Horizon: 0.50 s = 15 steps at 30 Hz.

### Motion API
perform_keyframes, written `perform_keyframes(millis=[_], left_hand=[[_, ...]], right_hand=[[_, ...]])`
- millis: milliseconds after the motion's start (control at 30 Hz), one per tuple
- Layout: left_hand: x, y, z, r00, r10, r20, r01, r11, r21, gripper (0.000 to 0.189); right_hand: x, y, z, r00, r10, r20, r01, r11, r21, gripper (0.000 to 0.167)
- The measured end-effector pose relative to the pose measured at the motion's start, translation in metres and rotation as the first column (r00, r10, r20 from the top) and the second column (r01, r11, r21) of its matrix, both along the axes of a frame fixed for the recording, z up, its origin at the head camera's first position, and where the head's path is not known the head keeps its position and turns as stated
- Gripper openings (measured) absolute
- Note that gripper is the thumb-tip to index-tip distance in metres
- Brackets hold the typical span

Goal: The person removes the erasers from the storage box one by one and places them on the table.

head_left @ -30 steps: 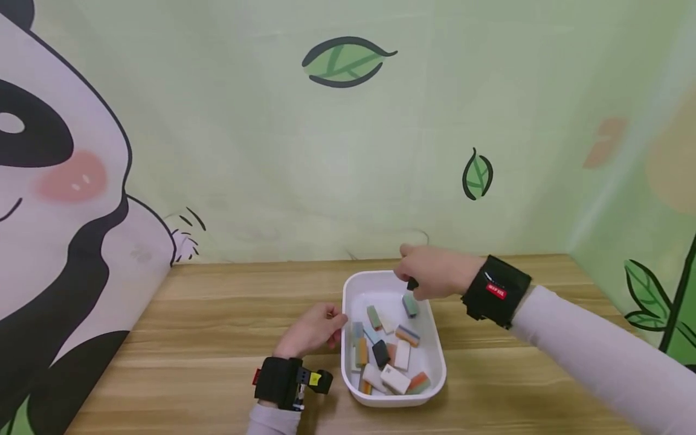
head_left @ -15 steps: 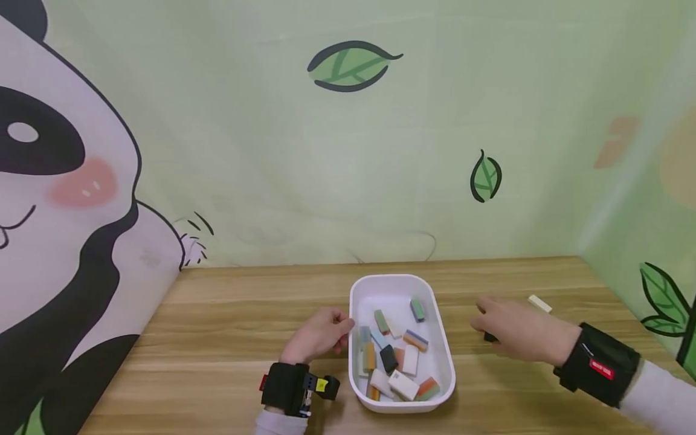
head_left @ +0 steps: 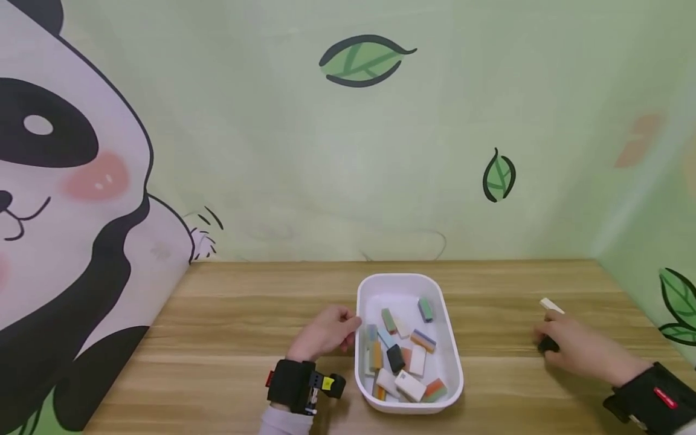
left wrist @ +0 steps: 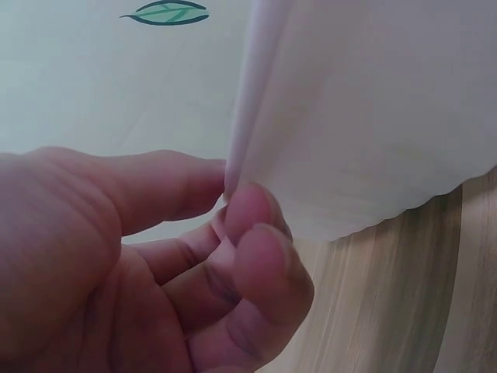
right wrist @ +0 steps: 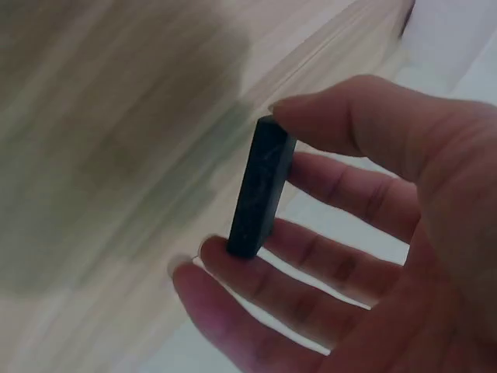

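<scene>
My left hand (head_left: 325, 333) pinches the left rim of a white plastic tray (head_left: 397, 290); up close in the left wrist view, thumb and fingers meet over the edge of its wall (left wrist: 365, 116). Out to the right of the tray, my right hand (head_left: 584, 347) holds a black block-shaped eraser (right wrist: 262, 186) between thumb and fingers, low over the table. Just beyond that hand a white eraser (head_left: 550, 304) lies on the wood, partly covered by the fingers. Inside the tray are several erasers, among them another black one (head_left: 396, 358) and a green one (head_left: 426, 310).
More erasers lie loosely in the tray's nearer half, including a white one (head_left: 410, 385) and an orange-and-green one (head_left: 435, 390). The wooden table (head_left: 261, 302) ends at a green printed backdrop (head_left: 272, 151), with a panda picture along the left.
My right hand has carried the black eraser from over the tray's far right corner out to the right, beside the white eraser. My left hand has stayed on the rim.
</scene>
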<state>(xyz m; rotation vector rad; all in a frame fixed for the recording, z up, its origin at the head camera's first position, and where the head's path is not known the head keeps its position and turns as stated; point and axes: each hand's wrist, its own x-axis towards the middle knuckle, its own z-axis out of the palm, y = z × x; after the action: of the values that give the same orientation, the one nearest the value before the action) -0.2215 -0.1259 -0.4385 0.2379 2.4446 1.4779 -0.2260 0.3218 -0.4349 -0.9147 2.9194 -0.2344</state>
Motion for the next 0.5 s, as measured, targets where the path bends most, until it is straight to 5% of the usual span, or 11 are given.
perform_keyframes(millis=[167,500], left_hand=[[0.001,0.000,0.001,1.000,0.007,0.009,-0.007,1.000,0.005,0.023],[0.001,0.000,0.001,1.000,0.021,0.011,-0.021,1.000,0.005,0.022]], right_hand=[[-0.002,0.015,-0.005,0.993,-0.107,0.052,0.107,0.994,-0.013,0.022],[0.001,0.027,-0.017,0.983,-0.178,0.056,0.180,0.983,-0.040,0.022]])
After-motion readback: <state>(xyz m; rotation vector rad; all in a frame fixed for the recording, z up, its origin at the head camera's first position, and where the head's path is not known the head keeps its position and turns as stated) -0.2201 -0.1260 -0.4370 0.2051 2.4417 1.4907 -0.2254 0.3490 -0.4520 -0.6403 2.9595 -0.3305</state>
